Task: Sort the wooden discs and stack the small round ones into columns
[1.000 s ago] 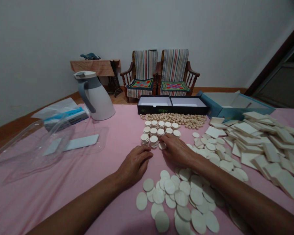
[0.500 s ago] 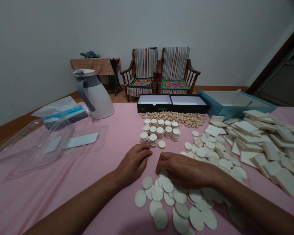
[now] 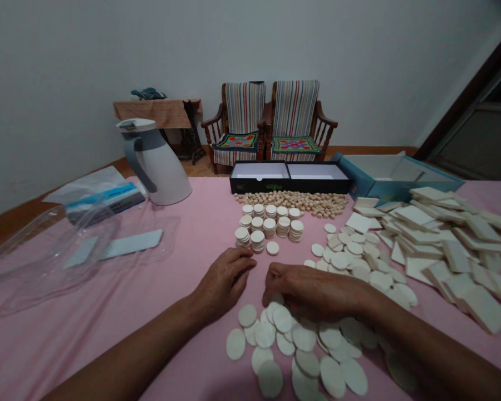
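My left hand (image 3: 225,278) rests palm down on the pink cloth (image 3: 171,289), fingers curled loosely, holding nothing I can see. My right hand (image 3: 309,287) lies knuckles up on the near pile of large pale discs (image 3: 300,345), fingertips bent down onto the discs. Just beyond both hands stand short stacks of small white discs (image 3: 269,223), with a single disc (image 3: 272,248) lying in front of them. A heap of mid-sized discs (image 3: 350,259) spreads to the right of my right hand.
Small tan beads (image 3: 292,201) lie in a band before an open black box (image 3: 290,177). White square tiles (image 3: 451,245) heap at the right beside a teal box (image 3: 396,175). A white jug (image 3: 154,161) and clear plastic packaging (image 3: 67,245) sit at the left.
My right hand has pulled back from the small disc stacks, leaving one disc there, and come down on the near pile of large discs. My left hand has hardly moved.
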`<action>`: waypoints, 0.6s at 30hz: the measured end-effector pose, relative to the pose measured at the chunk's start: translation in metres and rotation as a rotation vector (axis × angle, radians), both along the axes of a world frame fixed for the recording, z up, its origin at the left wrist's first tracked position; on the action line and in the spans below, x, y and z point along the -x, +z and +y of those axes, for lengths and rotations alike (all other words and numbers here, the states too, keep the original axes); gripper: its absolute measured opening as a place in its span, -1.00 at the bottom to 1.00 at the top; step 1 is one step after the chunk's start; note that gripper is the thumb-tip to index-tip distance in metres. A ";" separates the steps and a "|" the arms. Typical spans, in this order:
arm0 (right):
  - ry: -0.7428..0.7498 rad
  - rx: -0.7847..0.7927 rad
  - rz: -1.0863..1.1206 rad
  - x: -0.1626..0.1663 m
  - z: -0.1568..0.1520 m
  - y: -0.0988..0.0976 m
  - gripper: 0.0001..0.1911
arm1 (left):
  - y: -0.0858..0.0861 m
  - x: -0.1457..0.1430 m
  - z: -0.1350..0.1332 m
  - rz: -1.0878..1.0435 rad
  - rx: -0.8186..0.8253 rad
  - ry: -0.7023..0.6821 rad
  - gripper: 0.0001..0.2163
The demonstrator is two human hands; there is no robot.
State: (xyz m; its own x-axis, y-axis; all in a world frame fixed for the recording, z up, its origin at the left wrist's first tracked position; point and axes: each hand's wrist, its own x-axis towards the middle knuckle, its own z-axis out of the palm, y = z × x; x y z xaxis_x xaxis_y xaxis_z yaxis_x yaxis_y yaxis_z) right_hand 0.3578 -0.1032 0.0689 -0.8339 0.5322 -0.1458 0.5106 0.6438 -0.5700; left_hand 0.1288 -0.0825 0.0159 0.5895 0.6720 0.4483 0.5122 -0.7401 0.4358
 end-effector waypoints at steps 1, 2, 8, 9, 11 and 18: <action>-0.010 -0.001 -0.011 0.001 -0.001 0.001 -0.53 | 0.000 0.000 0.000 -0.003 -0.002 -0.001 -0.77; -0.028 -0.012 -0.024 0.003 -0.003 0.002 -0.55 | 0.000 0.000 0.000 -0.005 -0.005 -0.003 -0.77; -0.240 -0.214 -0.144 0.005 0.001 -0.003 -0.77 | 0.000 0.001 0.000 -0.008 -0.010 -0.008 -0.77; -0.302 -0.258 -0.163 0.003 0.003 -0.004 -0.80 | 0.000 0.001 0.000 -0.004 -0.006 -0.008 -0.77; -0.372 -0.285 -0.155 0.000 0.006 -0.003 -0.82 | 0.000 0.001 0.000 0.008 0.001 -0.009 -0.77; -0.315 -0.188 -0.137 0.005 -0.011 0.003 -0.76 | 0.001 0.001 -0.001 0.007 0.004 0.003 -0.77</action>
State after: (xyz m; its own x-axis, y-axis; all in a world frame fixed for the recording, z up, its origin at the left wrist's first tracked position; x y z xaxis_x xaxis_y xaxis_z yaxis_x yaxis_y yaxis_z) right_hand 0.3524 -0.1142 0.0723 -0.6052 0.7869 -0.1202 0.7630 0.5304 -0.3694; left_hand 0.1282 -0.0836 0.0171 0.5906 0.6755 0.4414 0.5174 -0.7368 0.4353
